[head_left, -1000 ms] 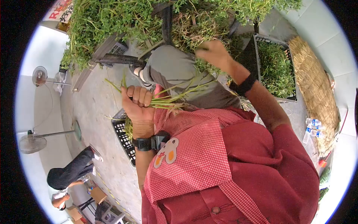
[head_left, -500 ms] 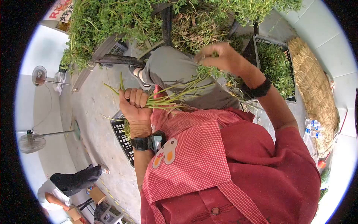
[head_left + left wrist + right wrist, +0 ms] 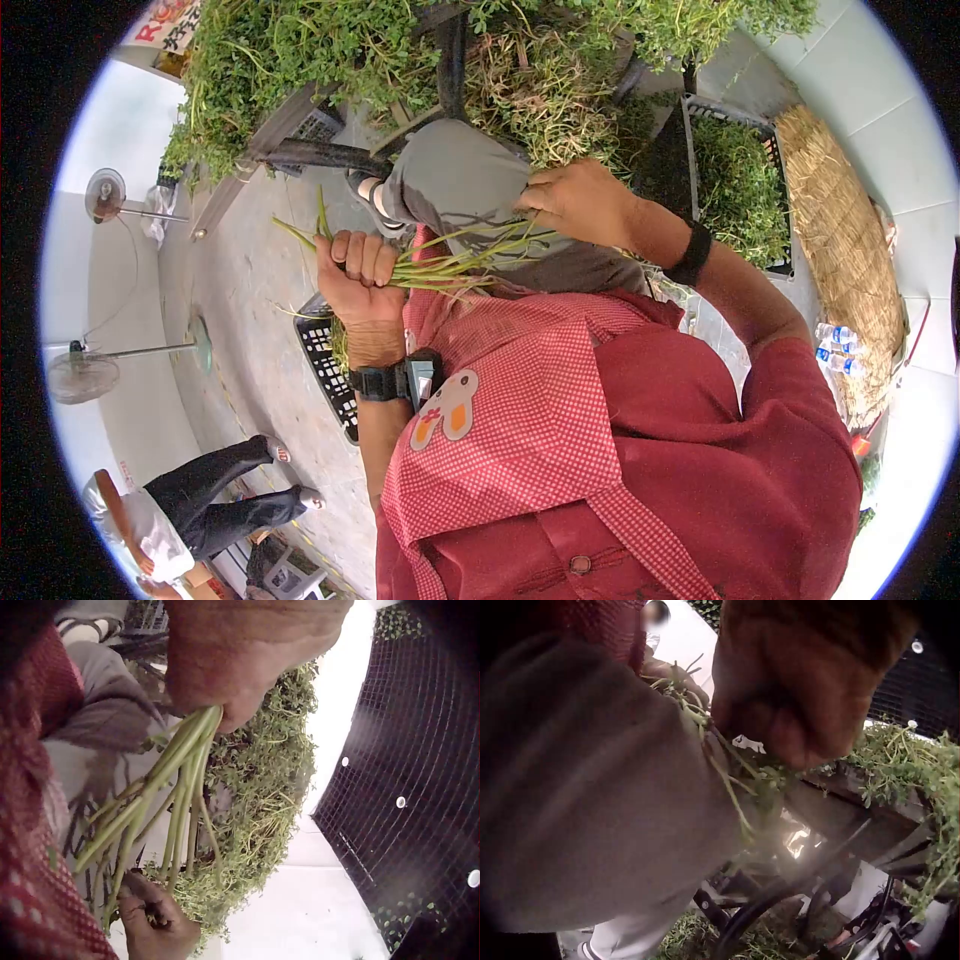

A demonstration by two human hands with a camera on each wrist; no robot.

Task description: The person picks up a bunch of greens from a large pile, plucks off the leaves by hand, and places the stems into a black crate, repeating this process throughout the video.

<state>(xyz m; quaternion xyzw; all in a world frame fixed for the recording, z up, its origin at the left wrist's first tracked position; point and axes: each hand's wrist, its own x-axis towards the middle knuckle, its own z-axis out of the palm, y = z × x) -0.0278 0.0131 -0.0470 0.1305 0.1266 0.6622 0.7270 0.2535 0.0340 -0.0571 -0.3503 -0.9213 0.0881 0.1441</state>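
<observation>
My left hand (image 3: 358, 280) grips a bunch of thin green stems (image 3: 440, 272) above my lap, fingers curled round them. Short ends poke out beyond the thumb side; the longer part fans toward my right hand (image 3: 588, 205). In the left wrist view the stems (image 3: 184, 769) spread down from the fist, and the right thumb and fingertips pinch at their far ends. A few leafy stems (image 3: 731, 776) hang beside the right hand in the right wrist view, where its fingertips are mostly hidden. My grey trouser leg (image 3: 450, 180) lies below the bunch.
Leafy greens (image 3: 290, 80) are heaped on a dark frame ahead, with a paler heap (image 3: 545, 90) beyond my knee. A black crate (image 3: 735, 180) of greens stands right, near a rolled straw mat (image 3: 835, 230). Another crate (image 3: 325, 370) is below my left wrist. Someone (image 3: 200, 510) stands far left.
My right hand has come down and nearer to me, its fingers now at the ends of the stems. The left hand has shifted only slightly. The person at far left has moved and changed stance.
</observation>
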